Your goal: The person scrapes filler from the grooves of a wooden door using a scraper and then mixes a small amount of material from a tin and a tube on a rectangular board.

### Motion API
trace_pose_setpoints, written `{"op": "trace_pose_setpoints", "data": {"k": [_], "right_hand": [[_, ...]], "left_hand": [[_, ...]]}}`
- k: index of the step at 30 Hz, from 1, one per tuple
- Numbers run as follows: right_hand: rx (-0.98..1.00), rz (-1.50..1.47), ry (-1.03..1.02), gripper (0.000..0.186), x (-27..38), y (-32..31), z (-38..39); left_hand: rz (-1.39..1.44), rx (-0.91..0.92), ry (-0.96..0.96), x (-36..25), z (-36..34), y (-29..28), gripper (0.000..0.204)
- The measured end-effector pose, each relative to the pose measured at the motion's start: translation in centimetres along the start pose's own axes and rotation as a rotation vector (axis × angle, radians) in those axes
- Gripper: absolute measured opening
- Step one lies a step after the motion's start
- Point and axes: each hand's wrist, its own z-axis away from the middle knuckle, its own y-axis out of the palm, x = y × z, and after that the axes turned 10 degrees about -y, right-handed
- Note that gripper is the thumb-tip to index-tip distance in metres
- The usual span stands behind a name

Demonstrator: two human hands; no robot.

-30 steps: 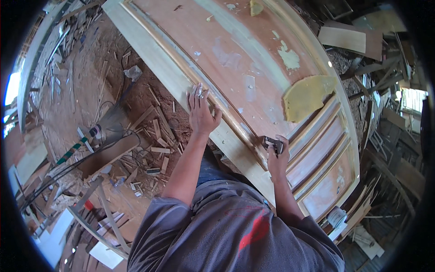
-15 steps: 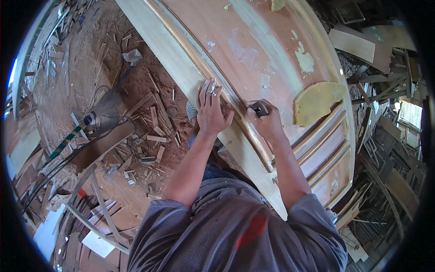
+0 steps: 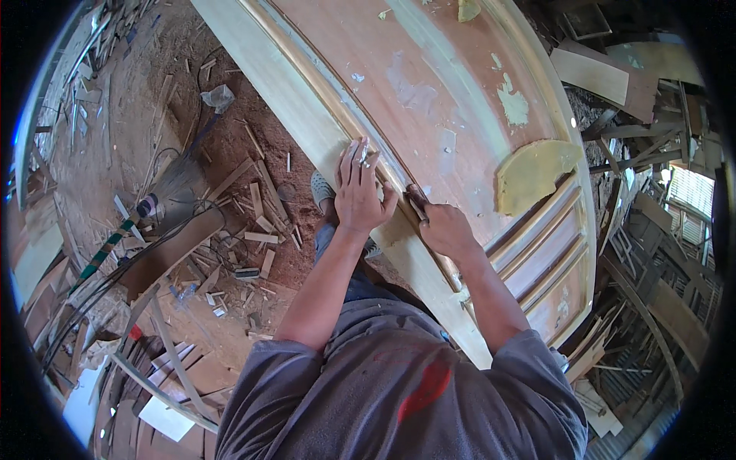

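Observation:
My left hand (image 3: 358,188) lies with fingers stretched over the rounded wooden moulding (image 3: 307,77) along a large curved wooden panel (image 3: 452,100). Whitish smears show on its fingers. Just right of it, my right hand (image 3: 448,230) is closed round a small dark brown piece (image 3: 416,198), perhaps folded sandpaper; most of it is hidden in the fingers. That piece presses against the moulding's inner edge, beside a thin dark groove. Outside the moulding runs a pale flat board (image 3: 268,96).
A yellowish slab (image 3: 537,176) rests on the panel, beside several raised slats (image 3: 537,222). Wood offcuts (image 3: 264,238) litter the dirt floor at left. There too lies a broom (image 3: 146,205) with a striped handle, near dark cables. Scrap boards (image 3: 594,73) are piled at right.
My right hand has turned and slid slightly toward the left and down along the moulding, and the dark piece now points away from me. My left hand stays almost in place.

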Motion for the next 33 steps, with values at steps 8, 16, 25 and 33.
{"op": "trace_pose_setpoints", "data": {"k": [8, 16, 25, 33], "right_hand": [[0.039, -0.068, -0.003, 0.034, -0.1, -2.1, -1.0], [-0.049, -0.113, -0.042, 0.036, 1.6, -3.7, -3.9], [0.04, -0.102, -0.02, 0.033, 0.6, -4.2, -5.1], [-0.407, -0.458, 0.013, 0.029, 1.8, -5.1, -3.4]], "left_hand": [[0.006, 0.006, -0.008, 0.1, 0.3, -0.3, 0.065], [0.008, 0.018, -0.009, 0.1, 0.0, -0.2, 0.066], [0.012, 0.034, -0.026, -0.1, 0.2, -0.2, 0.067], [0.021, 0.026, -0.032, 0.6, 0.3, -0.2, 0.07]]}}
